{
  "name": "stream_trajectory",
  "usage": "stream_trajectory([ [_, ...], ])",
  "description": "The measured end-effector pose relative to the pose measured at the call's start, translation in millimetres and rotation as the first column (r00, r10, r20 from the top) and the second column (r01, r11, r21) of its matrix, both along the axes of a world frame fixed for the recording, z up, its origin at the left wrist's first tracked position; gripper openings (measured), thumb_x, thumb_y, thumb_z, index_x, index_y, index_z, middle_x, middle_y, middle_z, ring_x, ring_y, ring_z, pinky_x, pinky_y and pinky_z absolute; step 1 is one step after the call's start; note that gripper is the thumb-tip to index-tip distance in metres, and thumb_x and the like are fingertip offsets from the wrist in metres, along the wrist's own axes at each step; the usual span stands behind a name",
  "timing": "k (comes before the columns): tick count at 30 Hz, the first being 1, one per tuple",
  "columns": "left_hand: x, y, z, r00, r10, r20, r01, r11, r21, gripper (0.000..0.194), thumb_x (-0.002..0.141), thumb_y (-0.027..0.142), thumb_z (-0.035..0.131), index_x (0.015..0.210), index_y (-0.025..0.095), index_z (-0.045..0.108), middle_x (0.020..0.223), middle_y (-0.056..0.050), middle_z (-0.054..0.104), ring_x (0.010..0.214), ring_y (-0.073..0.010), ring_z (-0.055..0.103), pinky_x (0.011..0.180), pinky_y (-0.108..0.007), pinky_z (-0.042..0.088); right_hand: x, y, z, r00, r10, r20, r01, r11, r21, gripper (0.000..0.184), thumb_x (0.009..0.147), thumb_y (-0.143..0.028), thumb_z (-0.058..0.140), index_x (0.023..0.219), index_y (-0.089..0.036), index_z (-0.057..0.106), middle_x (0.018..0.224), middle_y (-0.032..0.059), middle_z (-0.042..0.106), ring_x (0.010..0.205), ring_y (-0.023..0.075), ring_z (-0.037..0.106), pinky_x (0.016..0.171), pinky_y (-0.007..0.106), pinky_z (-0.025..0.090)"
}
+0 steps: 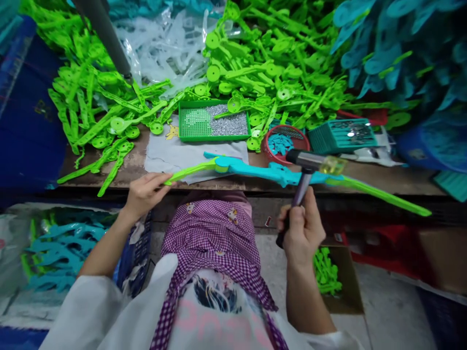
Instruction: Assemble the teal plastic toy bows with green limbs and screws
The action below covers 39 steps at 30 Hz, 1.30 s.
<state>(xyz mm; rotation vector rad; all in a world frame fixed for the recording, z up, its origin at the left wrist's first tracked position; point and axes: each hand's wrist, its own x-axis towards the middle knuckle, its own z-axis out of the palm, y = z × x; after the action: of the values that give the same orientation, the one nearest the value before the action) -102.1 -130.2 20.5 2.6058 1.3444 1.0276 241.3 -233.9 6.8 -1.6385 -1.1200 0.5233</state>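
My left hand [148, 193] pinches the left green end of a long toy bow [251, 170], whose middle is blue plastic and whose two limbs are green. The bow lies across the front edge of the bench, its right limb jutting past the edge. In my right hand [303, 223] is a hammer [301, 187], gripped by its dark handle, with a metal head and a yellowish clear face held over the right part of the bow. Behind the bow a green tray [195, 138] contains many small metal pins, with one green part lying across it.
Heaps of green plastic limbs [248, 73] and clear plastic bags [168, 48] cover the back. A red basket [270, 153] of blue pieces and stacked teal trays [328, 136] stand at right. Blue parts [383, 43] hang over the right. A crate [140, 248] sits low left.
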Motion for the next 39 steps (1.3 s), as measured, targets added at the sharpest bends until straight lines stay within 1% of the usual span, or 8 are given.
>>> stream_trajectory([
  [3, 0.3, 18.9, 22.1, 0.999, 0.005, -0.042, -0.006, 1.0, -0.026, 0.02, 0.088, 0.034, 0.064, 0.101, 0.021, 0.072, 0.087, -0.003, 0.074, 0.074, -0.0146, 0.069, 0.07, -0.025, 0.054, 3.0, -31.6, -43.4, 0.981, -0.161, 0.112, 0.163, 0.987, -0.002, 0.06, 0.096, -0.042, 0.039, 0.152, -0.024, 0.028, 0.076, 0.002, 0.065, 0.054, 0.0125, 0.057, 0.052, 0.026, 0.049],
  [6, 3.3, 38.0, 40.3, 0.997, -0.033, -0.07, 0.03, 0.998, -0.049, 0.021, 0.087, 0.038, 0.065, 0.098, 0.022, 0.072, 0.085, -0.002, 0.074, 0.072, -0.015, 0.067, 0.068, -0.026, 0.053, 13.1, -63.6, -77.0, 0.929, -0.228, 0.292, 0.268, 0.958, -0.106, 0.059, 0.093, -0.048, 0.043, 0.141, -0.014, 0.049, 0.117, 0.0178, 0.068, 0.101, 0.0256, 0.068, 0.086, 0.041, 0.054],
  [9, 5.7, 50.4, 51.5, 0.994, -0.075, -0.077, 0.07, 0.996, -0.059, 0.021, 0.086, 0.038, 0.066, 0.097, 0.021, 0.072, 0.083, -0.002, 0.073, 0.071, -0.015, 0.067, 0.067, -0.026, 0.052, 24.9, -79.5, -80.9, 0.914, -0.187, 0.361, 0.259, 0.952, -0.162, 0.052, 0.093, -0.044, 0.045, 0.132, -0.011, 0.058, 0.124, 0.0208, 0.066, 0.11, 0.0282, 0.066, 0.091, 0.042, 0.053],
  [12, 6.4, 49.2, 53.1, 0.995, -0.076, -0.057, 0.075, 0.997, -0.031, 0.018, 0.085, 0.034, 0.068, 0.097, 0.021, 0.072, 0.083, -0.002, 0.073, 0.071, -0.0147, 0.067, 0.067, -0.026, 0.052, 20.8, -68.1, -61.7, 0.938, -0.006, 0.345, 0.063, 0.986, -0.155, 0.043, 0.093, -0.035, 0.048, 0.132, -0.017, 0.059, 0.121, 0.0152, 0.069, 0.103, 0.0235, 0.07, 0.087, 0.036, 0.056],
  [16, 4.6, 22.0, 32.0, 0.999, -0.023, -0.022, 0.024, 0.999, 0.036, 0.017, 0.082, 0.029, 0.072, 0.098, 0.021, 0.072, 0.083, -0.002, 0.073, 0.071, -0.0138, 0.067, 0.069, -0.024, 0.053, -12.5, -29.8, -37.9, 0.943, 0.2, 0.268, -0.177, 0.979, -0.105, 0.043, 0.095, -0.027, 0.046, 0.138, -0.024, 0.052, 0.127, 0.0083, 0.067, 0.106, 0.0191, 0.069, 0.09, 0.033, 0.057],
  [25, 15.4, -40.9, -80.6, 0.972, 0.235, -0.024, -0.236, 0.971, -0.031, 0.029, 0.091, 0.024, 0.058, 0.117, 0.025, 0.068, 0.091, -0.005, 0.058, 0.071, -0.011, 0.062, 0.069, -0.022, 0.054, -66.9, 12.6, -47.6, 0.74, 0.559, 0.374, -0.456, 0.825, -0.333, 0.048, 0.098, -0.024, 0.036, 0.145, -0.027, 0.042, 0.093, 0.0054, 0.071, 0.076, 0.0154, 0.067, 0.072, 0.026, 0.054],
  [31, 31.2, -37.6, -84.0, 0.943, 0.291, 0.16, -0.265, 0.95, -0.165, 0.026, 0.092, 0.029, 0.059, 0.115, 0.022, 0.068, 0.108, -0.007, 0.053, 0.067, -0.0065, 0.057, 0.068, -0.023, 0.054, -66.7, 24.2, -27.6, 0.544, 0.625, 0.56, -0.384, 0.779, -0.496, 0.05, 0.098, -0.023, 0.035, 0.147, -0.029, 0.039, 0.073, 0.0019, 0.059, 0.057, 0.0133, 0.055, 0.051, 0.022, 0.04],
  [39, 34.3, -34.8, -85.2, 0.917, 0.313, 0.248, -0.269, 0.943, -0.194, 0.021, 0.092, 0.03, 0.06, 0.108, 0.022, 0.071, 0.105, -0.008, 0.058, 0.083, -0.0129, 0.063, 0.069, -0.025, 0.056, -68.1, 18.2, -17.3, 0.553, 0.592, 0.587, -0.473, 0.803, -0.363, 0.048, 0.098, -0.022, 0.032, 0.144, -0.026, 0.046, 0.074, 0.0038, 0.06, 0.061, 0.012, 0.056, 0.056, 0.02, 0.043],
])
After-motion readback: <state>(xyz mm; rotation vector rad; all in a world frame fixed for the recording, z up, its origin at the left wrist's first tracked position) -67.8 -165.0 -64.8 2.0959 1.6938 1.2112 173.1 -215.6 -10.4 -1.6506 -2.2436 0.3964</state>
